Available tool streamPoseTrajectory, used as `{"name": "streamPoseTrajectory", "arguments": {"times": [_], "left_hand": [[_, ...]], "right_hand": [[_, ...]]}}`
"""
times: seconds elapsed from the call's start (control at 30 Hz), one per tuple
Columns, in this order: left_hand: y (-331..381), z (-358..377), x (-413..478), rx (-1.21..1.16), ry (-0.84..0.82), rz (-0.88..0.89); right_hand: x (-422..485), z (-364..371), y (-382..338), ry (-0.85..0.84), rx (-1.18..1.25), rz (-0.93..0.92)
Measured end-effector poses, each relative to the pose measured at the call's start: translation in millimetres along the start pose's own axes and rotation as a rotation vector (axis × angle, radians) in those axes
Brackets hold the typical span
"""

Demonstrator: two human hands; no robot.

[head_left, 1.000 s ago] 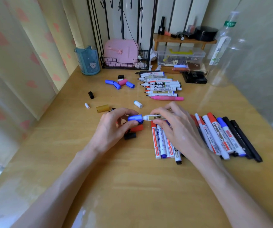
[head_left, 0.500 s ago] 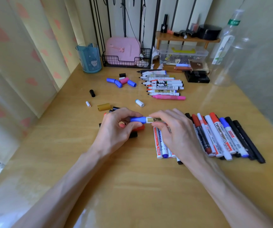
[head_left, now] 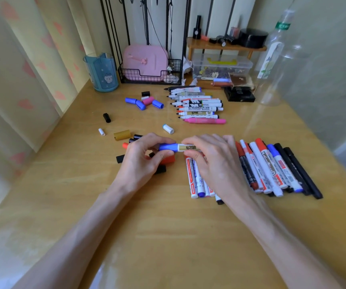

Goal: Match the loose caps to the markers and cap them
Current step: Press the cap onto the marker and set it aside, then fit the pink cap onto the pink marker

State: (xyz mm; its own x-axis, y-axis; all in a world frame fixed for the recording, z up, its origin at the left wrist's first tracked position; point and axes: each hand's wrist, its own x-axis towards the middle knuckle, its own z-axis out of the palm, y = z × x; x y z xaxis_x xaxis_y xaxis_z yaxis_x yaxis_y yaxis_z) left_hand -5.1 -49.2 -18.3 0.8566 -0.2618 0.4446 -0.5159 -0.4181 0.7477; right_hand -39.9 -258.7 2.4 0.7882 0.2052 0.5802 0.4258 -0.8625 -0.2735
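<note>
In the head view, the left hand [head_left: 145, 161] is pinching a blue cap [head_left: 168, 147] and the right hand [head_left: 215, 163] is gripping a white marker [head_left: 188, 147]. The two are meeting end to end just above the counter [head_left: 168, 226], and the cap looks nearly seated. A batch of capped markers [head_left: 272, 170] is lying beside the right hand. Farther back, a row of uncapped markers [head_left: 197, 105] and scattered loose caps [head_left: 145, 102] are waiting, so roughly half seems left.
</note>
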Motion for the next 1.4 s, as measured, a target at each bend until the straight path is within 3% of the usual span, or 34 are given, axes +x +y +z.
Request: {"name": "streamPoseTrajectory", "arguments": {"times": [0.17,0.43,0.6,0.9,1.13,1.4], "left_hand": [[10,9,3,-0.008,0.013,0.037],[14,25,5,0.089,-0.036,0.051],[27,43,9,0.096,-0.095,0.104],[30,56,9,0.096,-0.135,0.090],[16,35,15,0.113,-0.075,0.069],[-12,4,16,0.167,0.039,-0.007]], "right_hand": [[5,-18,11,-0.019,-0.045,0.036],[-11,-47,43,0.009,-0.267,0.424],[-23,-47,47,-0.010,-0.258,0.545],[-27,-43,53,-0.004,-0.267,0.529],[-9,-40,48,0.001,-0.289,0.434],[49,-9,41,-0.187,-0.120,0.291]]}}
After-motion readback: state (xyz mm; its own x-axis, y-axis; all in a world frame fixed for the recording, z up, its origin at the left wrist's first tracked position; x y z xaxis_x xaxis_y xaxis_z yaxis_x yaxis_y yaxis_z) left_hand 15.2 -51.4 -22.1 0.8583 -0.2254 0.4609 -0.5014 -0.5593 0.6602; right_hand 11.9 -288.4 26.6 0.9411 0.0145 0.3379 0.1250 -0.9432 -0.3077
